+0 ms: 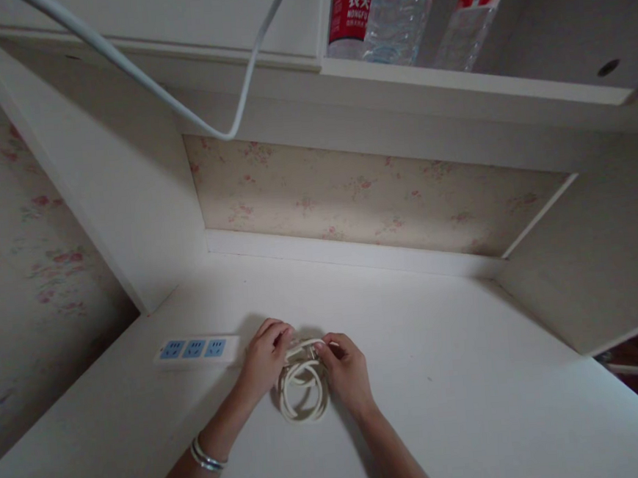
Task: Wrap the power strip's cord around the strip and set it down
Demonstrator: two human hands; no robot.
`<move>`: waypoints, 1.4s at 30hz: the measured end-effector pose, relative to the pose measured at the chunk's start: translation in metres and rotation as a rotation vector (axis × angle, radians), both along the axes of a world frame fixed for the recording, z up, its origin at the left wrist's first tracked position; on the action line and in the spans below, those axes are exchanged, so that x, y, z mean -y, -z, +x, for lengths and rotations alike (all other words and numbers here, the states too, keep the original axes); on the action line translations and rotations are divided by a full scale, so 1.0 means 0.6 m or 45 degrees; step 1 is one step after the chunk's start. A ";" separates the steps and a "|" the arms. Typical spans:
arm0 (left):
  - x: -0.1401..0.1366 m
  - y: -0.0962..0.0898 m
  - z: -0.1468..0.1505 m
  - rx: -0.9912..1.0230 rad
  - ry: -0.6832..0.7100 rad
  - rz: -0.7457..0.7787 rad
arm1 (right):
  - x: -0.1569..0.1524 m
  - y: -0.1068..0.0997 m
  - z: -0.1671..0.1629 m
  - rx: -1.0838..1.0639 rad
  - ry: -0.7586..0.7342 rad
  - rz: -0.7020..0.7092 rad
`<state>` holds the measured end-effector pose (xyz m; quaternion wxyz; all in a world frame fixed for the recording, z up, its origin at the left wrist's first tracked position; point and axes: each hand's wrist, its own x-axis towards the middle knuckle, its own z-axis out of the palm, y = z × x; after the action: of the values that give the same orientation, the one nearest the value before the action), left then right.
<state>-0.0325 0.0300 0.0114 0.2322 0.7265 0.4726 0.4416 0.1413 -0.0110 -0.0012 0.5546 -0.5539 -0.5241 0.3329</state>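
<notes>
A coiled white cable [302,393] lies on the white desk [462,375], wound into a small loop. My left hand [264,360] grips the top of the coil from the left, a bracelet on its wrist. My right hand [345,371] pinches the same top part from the right. The cable runs from a white power strip [196,349] with blue sockets, which lies flat just left of my left hand.
A white shelf [450,81] above the desk holds plastic water bottles [389,12]. A white cord [176,103] hangs across the upper left. White side panels [128,202] close in the desk on both sides, with floral wallpaper [371,198] behind.
</notes>
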 end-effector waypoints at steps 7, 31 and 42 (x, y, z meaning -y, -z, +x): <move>-0.010 0.011 -0.012 -0.434 -0.008 -0.067 | -0.009 0.010 0.014 0.022 -0.038 -0.002; -0.013 0.021 -0.001 0.079 -0.054 -0.298 | -0.023 0.020 0.038 0.007 -0.110 -0.180; -0.005 0.016 0.002 0.263 -0.087 -0.260 | -0.025 0.024 0.043 0.108 -0.069 -0.153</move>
<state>-0.0313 0.0333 0.0017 0.3373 0.6333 0.5129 0.4714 0.1672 0.0039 -0.0156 0.4886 -0.5855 -0.5409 0.3549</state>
